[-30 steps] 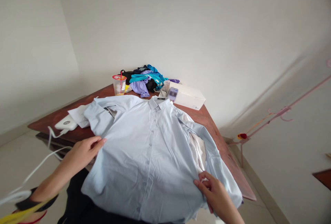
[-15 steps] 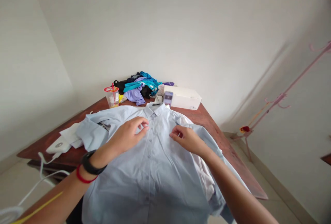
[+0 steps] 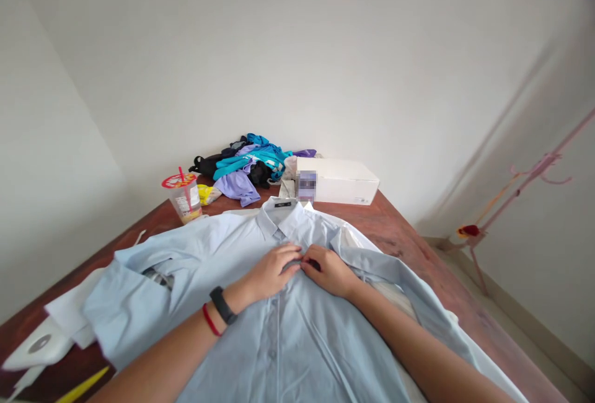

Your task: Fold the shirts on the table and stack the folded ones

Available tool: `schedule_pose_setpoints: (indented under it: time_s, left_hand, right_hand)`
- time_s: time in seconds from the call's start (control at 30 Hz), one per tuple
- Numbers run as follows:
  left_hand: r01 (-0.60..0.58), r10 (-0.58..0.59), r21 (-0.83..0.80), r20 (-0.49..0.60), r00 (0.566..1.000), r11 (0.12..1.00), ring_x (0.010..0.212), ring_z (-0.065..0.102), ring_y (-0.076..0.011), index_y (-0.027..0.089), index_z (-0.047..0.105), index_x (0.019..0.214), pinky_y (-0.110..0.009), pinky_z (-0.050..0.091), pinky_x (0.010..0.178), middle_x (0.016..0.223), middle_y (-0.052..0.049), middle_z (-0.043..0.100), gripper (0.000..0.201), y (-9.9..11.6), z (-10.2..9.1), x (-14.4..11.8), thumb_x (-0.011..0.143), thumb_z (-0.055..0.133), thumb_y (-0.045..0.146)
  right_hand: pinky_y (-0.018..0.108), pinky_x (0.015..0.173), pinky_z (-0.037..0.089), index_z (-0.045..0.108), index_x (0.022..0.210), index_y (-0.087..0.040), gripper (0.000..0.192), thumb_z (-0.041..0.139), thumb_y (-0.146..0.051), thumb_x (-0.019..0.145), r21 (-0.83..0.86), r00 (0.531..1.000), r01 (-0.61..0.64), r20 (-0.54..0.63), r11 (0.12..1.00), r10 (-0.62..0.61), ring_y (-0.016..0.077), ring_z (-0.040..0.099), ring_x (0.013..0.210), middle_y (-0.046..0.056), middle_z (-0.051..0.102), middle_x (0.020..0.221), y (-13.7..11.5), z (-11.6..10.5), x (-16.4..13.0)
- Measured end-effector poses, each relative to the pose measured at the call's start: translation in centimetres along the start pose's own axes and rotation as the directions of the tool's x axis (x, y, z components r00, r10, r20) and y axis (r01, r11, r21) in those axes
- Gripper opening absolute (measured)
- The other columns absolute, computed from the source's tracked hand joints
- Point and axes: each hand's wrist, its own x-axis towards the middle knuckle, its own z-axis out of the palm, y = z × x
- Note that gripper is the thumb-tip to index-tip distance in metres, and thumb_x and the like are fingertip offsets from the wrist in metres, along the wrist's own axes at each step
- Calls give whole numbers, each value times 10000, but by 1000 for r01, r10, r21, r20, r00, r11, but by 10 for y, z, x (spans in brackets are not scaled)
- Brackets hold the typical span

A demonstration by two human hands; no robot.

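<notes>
Head view: a light blue shirt [image 3: 279, 328] lies flat on the brown table [image 3: 409, 235], front side up, with its collar [image 3: 283, 217] pointing to the far end. Both hands rest on the shirt's chest, just under the collar, right by the row of buttons. The left hand [image 3: 272, 273] lies palm down, and its fingers [image 3: 290, 254] are close together, touching the cloth. The right hand [image 3: 330, 270] is just beside it, so near that the two hands almost touch. Its fingers [image 3: 310, 260] are curled and seem to pinch the shirt at the button line, but it is too small to tell for sure. The left wrist wears a black band [image 3: 223, 305] and a red string [image 3: 211, 320].

Past the collar sits a white box [image 3: 339, 183]. Beside it is a pile of clothes [image 3: 246, 164] in blue, purple and black. A plastic cup [image 3: 183, 195] with a red lid stands near the left sleeve. A white flat thing [image 3: 37, 347] lies at the near left edge.
</notes>
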Motion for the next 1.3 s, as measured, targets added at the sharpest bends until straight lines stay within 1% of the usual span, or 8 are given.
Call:
schedule_pose_setpoints:
  time_s: [0.1,0.17,0.27,0.37,0.5,0.73,1.0,1.3]
  left_hand:
    - [31,-34,-124,-29,999,992,1153,692,-226,209,754,1102,-368,525,1043,1143,-66,776,243,0,-12,3,1011,529,192]
    - [49,-56,-146,-46,997,988,1043,714,-210,212,766,1039,-338,538,973,1063,-53,785,234,2,-18,5,986,543,165]
    - [75,-83,-179,-40,996,981,977,727,-194,212,765,1048,-302,543,907,1010,-39,790,249,5,-20,4,963,545,133]
    - [79,-85,-204,-18,996,976,961,739,-182,212,760,1073,-272,548,854,1006,-31,793,254,10,-21,2,968,540,140]
    - [79,-83,-209,-13,996,975,950,747,-182,208,758,1071,-264,552,831,986,-32,797,236,13,-25,1,970,550,165]
    - [145,-150,-211,-10,989,967,897,762,-192,199,759,1059,-261,566,758,965,-49,804,213,4,-26,2,978,566,236]
    - [180,-174,-194,44,984,964,924,764,-207,194,761,1071,-276,585,780,979,-58,805,227,5,-27,2,981,563,257]
    - [179,-165,-200,85,983,963,927,766,-195,190,758,1041,-277,574,831,983,-51,804,221,6,-27,3,968,549,197]
  right_hand:
    - [277,753,469,712,940,-182,101,612,-170,950,19,1000,-19,18,1000,19,171,638,818,41,673,908,-2,-4,2]
    - [273,749,472,727,958,-184,109,618,-179,952,26,999,-33,19,999,33,168,639,812,42,673,910,-3,-5,3]
    - [269,735,470,743,967,-187,126,618,-190,951,22,999,-46,19,999,45,167,640,801,43,676,906,-2,-4,2]
    - [268,723,467,745,956,-181,134,612,-196,947,10,999,-45,24,999,45,167,641,789,50,684,909,0,-4,0]
    - [275,727,475,742,947,-169,129,619,-206,938,1,998,-48,28,999,48,172,640,781,63,698,923,0,-5,-1]
    - [286,747,480,750,951,-167,139,623,-222,934,2,998,-50,34,999,50,186,647,799,73,710,922,0,-6,-1]
    - [286,729,474,760,964,-171,154,614,-213,938,1,1000,-20,22,1000,20,170,623,761,71,695,946,-2,-6,-3]
    - [290,744,483,755,954,-175,151,608,-210,939,-3,999,-27,26,1000,27,194,650,811,76,703,954,-4,-7,-3]
